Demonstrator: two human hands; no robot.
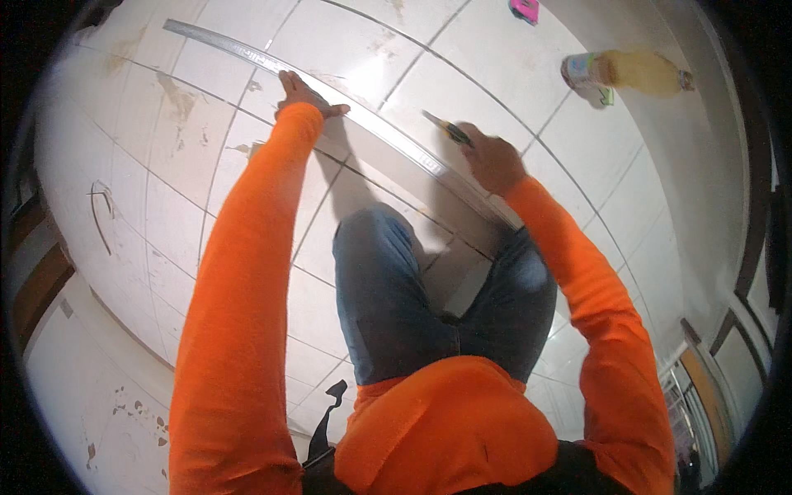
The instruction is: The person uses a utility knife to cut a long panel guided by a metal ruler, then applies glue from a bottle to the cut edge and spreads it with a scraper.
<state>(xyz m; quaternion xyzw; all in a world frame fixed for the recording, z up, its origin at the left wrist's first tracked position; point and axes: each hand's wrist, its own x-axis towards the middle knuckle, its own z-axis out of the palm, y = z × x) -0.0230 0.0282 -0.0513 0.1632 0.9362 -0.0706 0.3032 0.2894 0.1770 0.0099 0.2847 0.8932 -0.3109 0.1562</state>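
We cannot see where the strip (388, 137) ends rightward; the right hand (492, 159) partly hides the knife (457, 134); the far pink thing (525, 11) is cut off.

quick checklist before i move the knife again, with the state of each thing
1. Utility knife gripped: ok, it is in the right hand.
2. Left hand at the metal strip: ok, fingers spread at its edge; how hard it presses does not show.
3. Left hand clear of the blade: ok, there is a gap between them.
4. Blade against the strip: not ok, it is out beyond the strip's far edge.
5. Strip flat on the tiled floor along its length: cannot tell from this angle.
6. Pink tape measure and bottle out of the way: ok, both are apart from the strip and knife.
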